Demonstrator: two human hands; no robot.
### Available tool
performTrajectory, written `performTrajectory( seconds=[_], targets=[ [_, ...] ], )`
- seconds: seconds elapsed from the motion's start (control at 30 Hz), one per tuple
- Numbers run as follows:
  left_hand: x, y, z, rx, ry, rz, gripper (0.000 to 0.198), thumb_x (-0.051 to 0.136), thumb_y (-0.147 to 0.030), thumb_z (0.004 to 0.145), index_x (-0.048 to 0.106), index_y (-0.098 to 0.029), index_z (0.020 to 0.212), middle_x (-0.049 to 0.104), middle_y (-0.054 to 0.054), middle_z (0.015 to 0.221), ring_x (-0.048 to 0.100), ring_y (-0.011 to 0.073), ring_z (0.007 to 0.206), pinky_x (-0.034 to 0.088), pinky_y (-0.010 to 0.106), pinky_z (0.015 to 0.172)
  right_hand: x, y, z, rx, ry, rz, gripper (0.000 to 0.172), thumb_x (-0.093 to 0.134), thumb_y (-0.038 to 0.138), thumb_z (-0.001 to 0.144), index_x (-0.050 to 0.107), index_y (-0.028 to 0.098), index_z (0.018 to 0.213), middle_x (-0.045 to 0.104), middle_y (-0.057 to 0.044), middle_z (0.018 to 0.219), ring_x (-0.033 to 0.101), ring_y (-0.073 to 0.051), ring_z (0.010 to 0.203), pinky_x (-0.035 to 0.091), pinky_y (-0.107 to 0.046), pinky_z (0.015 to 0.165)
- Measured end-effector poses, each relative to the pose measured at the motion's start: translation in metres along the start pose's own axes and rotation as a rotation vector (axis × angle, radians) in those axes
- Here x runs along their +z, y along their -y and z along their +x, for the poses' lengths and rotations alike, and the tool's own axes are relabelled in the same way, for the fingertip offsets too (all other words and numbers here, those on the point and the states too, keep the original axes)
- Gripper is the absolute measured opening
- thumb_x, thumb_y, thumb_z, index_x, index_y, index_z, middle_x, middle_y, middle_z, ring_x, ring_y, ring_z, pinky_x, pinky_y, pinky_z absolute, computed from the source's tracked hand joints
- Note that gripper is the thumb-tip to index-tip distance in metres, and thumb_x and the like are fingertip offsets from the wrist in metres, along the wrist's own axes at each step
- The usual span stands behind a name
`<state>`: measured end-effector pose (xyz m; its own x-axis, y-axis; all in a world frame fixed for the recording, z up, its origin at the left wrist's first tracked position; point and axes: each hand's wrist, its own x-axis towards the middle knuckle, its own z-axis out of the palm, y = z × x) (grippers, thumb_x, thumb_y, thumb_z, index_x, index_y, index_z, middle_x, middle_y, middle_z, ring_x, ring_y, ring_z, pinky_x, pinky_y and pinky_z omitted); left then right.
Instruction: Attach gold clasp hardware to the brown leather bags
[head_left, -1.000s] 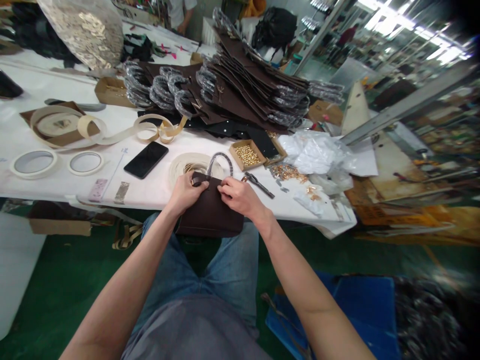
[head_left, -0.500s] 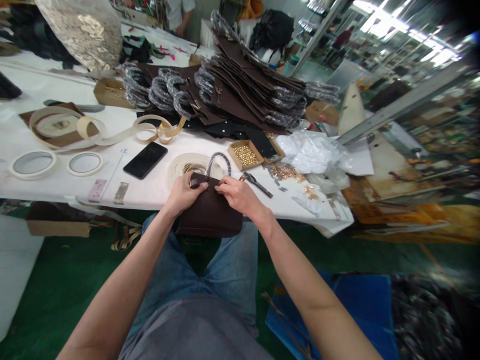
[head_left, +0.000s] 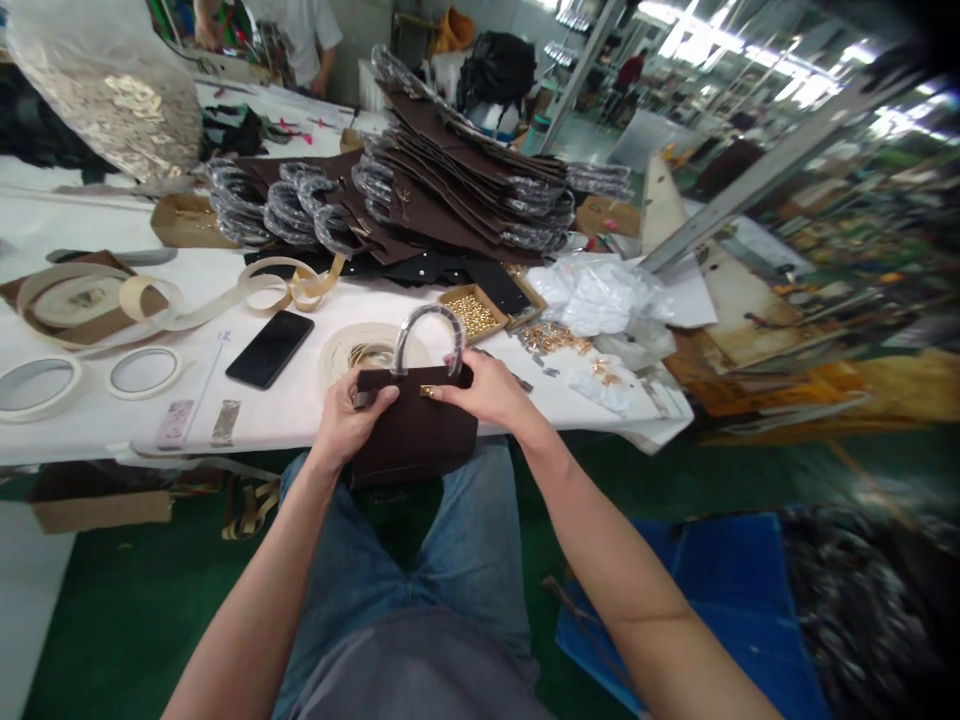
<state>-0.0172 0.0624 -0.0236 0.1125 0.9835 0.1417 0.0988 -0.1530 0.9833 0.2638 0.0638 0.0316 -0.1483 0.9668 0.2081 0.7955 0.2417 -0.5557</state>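
Observation:
A dark brown handbag (head_left: 416, 435) hangs over the table's front edge above my lap, its plastic-wrapped handle (head_left: 429, 318) standing up in an arch. My left hand (head_left: 351, 418) grips the bag's upper left corner, thumb on the front and a short dark strap end by the fingers. With my right hand (head_left: 480, 388) I hold the upper right edge, and that thumb presses beside a small gold clasp (head_left: 427, 391) on the front. Behind the bag lies a roll of cream tape (head_left: 334, 350). A dark tool, partly hidden by my right hand, rests on the table.
Dark brown bag panels with wrapped handles (head_left: 465, 190) are piled at the back. A box of gold studs (head_left: 476, 312), loose gold fittings (head_left: 555, 340) and plastic bags (head_left: 600, 300) lie right. To the left are a phone (head_left: 270, 348) and tape rolls (head_left: 144, 372). A metal post (head_left: 750, 190) slants at right.
The bag's handle now stands higher and more fully in view. My right hand has opened from a pinch near the top middle to a hold on the right edge, and the gold clasp shows.

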Motion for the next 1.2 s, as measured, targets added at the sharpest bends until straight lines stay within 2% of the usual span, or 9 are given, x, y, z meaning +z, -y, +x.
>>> performTrajectory(
  seconds=[0.13, 0.3, 0.37, 0.53, 0.67, 0.8, 0.97, 1.07, 1.2],
  targets=[
    [0.000, 0.000, -0.011, -0.024, -0.031, -0.037, 0.040, 0.089, -0.055, 0.094, 0.077, -0.023, 0.115, 0.079, 0.005, 0.100, 0.073, 0.0240, 0.091, 0.057, 0.033, 0.081, -0.009, 0.012, 0.002, 0.077, 0.051, 0.032, 0.045, 0.106, 0.052, 0.080, 0.080, 0.023, 0.101, 0.082, -0.003, 0.089, 0.074, -0.022, 0.077, 0.050, -0.033, 0.067],
    [0.000, -0.004, -0.021, -0.022, -0.039, -0.025, 0.038, 0.088, -0.054, 0.095, 0.077, -0.023, 0.114, 0.080, 0.005, 0.103, 0.074, 0.0242, 0.093, 0.058, 0.033, 0.084, -0.007, 0.029, -0.004, 0.041, 0.051, -0.051, 0.037, 0.105, 0.048, 0.081, 0.079, 0.023, 0.083, 0.078, -0.001, 0.077, 0.070, -0.020, 0.068, 0.048, -0.034, 0.066],
    [-0.007, -0.015, -0.025, -0.017, 0.001, 0.006, 0.038, 0.087, -0.054, 0.096, 0.076, -0.023, 0.115, 0.081, 0.006, 0.105, 0.075, 0.0259, 0.097, 0.059, 0.035, 0.087, -0.008, 0.033, -0.011, 0.010, 0.022, -0.046, 0.029, 0.104, 0.043, 0.084, 0.083, 0.023, 0.087, 0.080, -0.002, 0.079, 0.072, -0.021, 0.071, 0.051, -0.035, 0.070],
    [-0.033, -0.067, -0.034, 0.038, 0.321, 0.249, 0.037, 0.095, -0.047, 0.087, 0.082, -0.029, 0.117, 0.085, 0.005, 0.111, 0.079, 0.0334, 0.104, 0.060, 0.041, 0.090, -0.018, 0.049, -0.038, -0.122, 0.035, 0.041, 0.011, 0.094, 0.034, 0.093, 0.085, 0.027, 0.092, 0.083, 0.001, 0.086, 0.076, -0.022, 0.081, 0.053, -0.035, 0.080],
    [-0.027, -0.097, -0.046, 0.211, 0.282, 0.509, 0.015, 0.087, -0.027, 0.089, 0.083, -0.030, 0.103, 0.085, 0.006, 0.099, 0.079, 0.0347, 0.094, 0.056, 0.043, 0.082, -0.024, 0.066, -0.065, -0.242, 0.024, 0.006, 0.007, 0.082, 0.022, 0.096, 0.078, 0.027, 0.093, 0.083, -0.002, 0.089, 0.076, -0.024, 0.084, 0.053, -0.037, 0.084],
    [-0.014, -0.099, -0.062, 0.415, 0.290, 0.688, 0.020, 0.076, -0.020, 0.096, 0.081, -0.030, 0.113, 0.086, 0.009, 0.101, 0.080, 0.0339, 0.091, 0.052, 0.045, 0.080, -0.024, 0.075, -0.090, -0.290, 0.009, -0.031, 0.008, 0.072, 0.028, 0.106, 0.077, 0.027, 0.100, 0.086, -0.005, 0.096, 0.079, -0.027, 0.087, 0.056, -0.041, 0.084],
    [-0.017, -0.097, -0.079, 0.637, 0.325, 0.657, 0.024, 0.063, -0.022, 0.111, 0.080, -0.032, 0.124, 0.088, 0.010, 0.113, 0.083, 0.0303, 0.102, 0.053, 0.048, 0.089, -0.028, 0.079, -0.117, -0.358, -0.009, -0.039, 0.013, 0.070, 0.027, 0.112, 0.081, 0.031, 0.113, 0.088, -0.007, 0.118, 0.083, -0.030, 0.105, 0.059, -0.046, 0.092],
    [-0.019, -0.098, -0.085, 0.732, 0.356, 0.645, 0.026, 0.062, -0.020, 0.113, 0.077, -0.031, 0.130, 0.088, 0.009, 0.122, 0.083, 0.0281, 0.102, 0.053, 0.049, 0.090, -0.030, 0.081, -0.126, -0.398, -0.024, -0.048, 0.021, 0.068, 0.024, 0.113, 0.082, 0.032, 0.127, 0.088, -0.006, 0.118, 0.083, -0.030, 0.106, 0.060, -0.047, 0.092],
    [-0.018, -0.097, -0.087, 0.798, 0.377, 0.679, 0.027, 0.063, -0.018, 0.113, 0.074, -0.029, 0.136, 0.088, 0.010, 0.123, 0.083, 0.0272, 0.101, 0.052, 0.047, 0.087, -0.029, 0.081, -0.133, -0.479, -0.051, -0.080, 0.024, 0.067, 0.021, 0.113, 0.081, 0.031, 0.130, 0.089, -0.006, 0.113, 0.083, -0.027, 0.098, 0.060, -0.045, 0.085]
  ],
)
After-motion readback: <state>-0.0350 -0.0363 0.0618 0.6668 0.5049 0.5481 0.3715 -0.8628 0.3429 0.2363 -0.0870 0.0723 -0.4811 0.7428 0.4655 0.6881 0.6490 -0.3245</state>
